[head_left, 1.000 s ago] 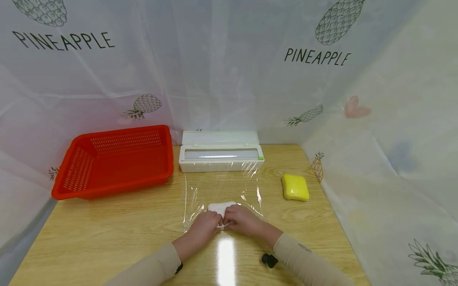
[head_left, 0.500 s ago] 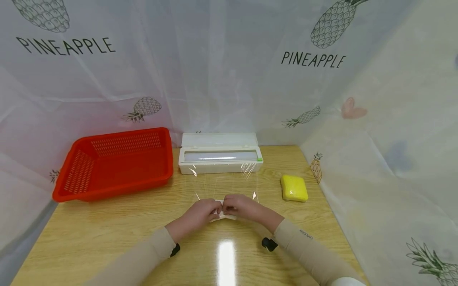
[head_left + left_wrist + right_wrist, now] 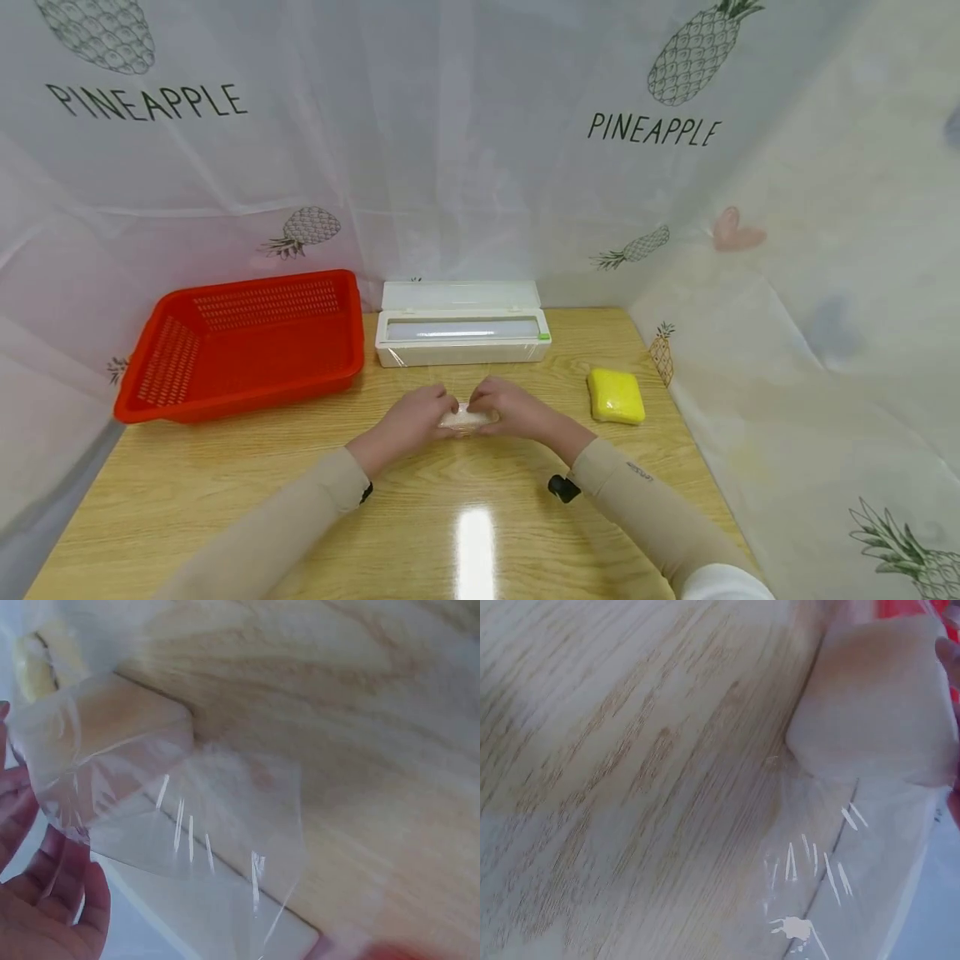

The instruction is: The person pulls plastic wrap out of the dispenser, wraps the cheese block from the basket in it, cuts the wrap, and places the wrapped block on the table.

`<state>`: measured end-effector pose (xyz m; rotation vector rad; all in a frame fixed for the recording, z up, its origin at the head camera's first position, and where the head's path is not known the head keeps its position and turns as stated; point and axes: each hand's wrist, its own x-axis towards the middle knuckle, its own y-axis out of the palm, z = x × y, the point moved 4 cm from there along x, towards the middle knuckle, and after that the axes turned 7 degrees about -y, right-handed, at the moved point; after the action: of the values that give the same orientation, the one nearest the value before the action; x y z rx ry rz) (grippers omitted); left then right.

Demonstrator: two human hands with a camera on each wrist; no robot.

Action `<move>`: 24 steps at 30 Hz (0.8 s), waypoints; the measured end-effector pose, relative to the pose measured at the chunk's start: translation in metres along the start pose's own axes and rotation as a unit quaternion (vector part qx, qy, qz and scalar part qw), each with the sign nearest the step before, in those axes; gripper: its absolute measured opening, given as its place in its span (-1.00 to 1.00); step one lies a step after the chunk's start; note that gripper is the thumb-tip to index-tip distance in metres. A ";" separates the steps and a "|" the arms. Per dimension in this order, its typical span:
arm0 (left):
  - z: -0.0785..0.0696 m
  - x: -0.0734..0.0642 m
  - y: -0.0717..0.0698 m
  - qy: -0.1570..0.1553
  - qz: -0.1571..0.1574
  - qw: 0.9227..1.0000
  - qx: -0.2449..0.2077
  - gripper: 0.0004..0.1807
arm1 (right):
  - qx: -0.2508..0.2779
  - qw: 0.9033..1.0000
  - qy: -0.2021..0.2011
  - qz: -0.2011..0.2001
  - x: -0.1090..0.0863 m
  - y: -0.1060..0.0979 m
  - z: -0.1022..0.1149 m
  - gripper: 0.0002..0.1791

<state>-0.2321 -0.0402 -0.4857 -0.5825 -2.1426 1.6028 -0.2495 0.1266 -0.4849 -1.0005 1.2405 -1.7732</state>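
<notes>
A white sponge-like block (image 3: 467,419) with cling film around it lies between both hands, in front of the film dispenser. My left hand (image 3: 416,421) grips its left end, thumb and fingers curled at the edge. At the right end my right hand (image 3: 513,411) holds it in the same manner. Clear cling film (image 3: 202,832) spreads from the block toward the white dispenser box (image 3: 461,354), creased and shiny in the left wrist view. In the right wrist view the block (image 3: 874,697) shows a broad face under film, with only some fingertips (image 3: 951,664) at the frame's edge.
The dispenser stands at the back of the wooden table (image 3: 405,533) with its lid (image 3: 461,295) raised. A red basket (image 3: 247,403) sits at the back left. To the right lies a yellow film-wrapped block (image 3: 617,396). A pineapple-print curtain (image 3: 465,167) hangs behind.
Both hands have moved the white block away from the body, toward the dispenser, turning it over with the film. The film span between block and dispenser has become shorter.
</notes>
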 end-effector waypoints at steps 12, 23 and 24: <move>-0.003 0.014 0.004 0.004 -0.047 0.987 0.156 -0.48 | -0.077 0.995 0.009 -0.059 0.006 0.008 -0.009 -0.60; 0.010 0.026 0.007 0.038 -0.084 0.990 0.103 -0.79 | -0.081 0.995 0.036 -0.039 0.009 0.013 -0.030 -0.65; 0.012 0.026 0.008 0.041 -0.087 0.991 0.095 -0.79 | -0.081 0.995 0.032 -0.041 0.009 0.013 -0.031 -0.66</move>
<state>-0.2598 -0.0333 -0.4950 -0.3834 -1.8990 1.6341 -0.2796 0.1275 -0.5032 -1.1084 1.4203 -1.8018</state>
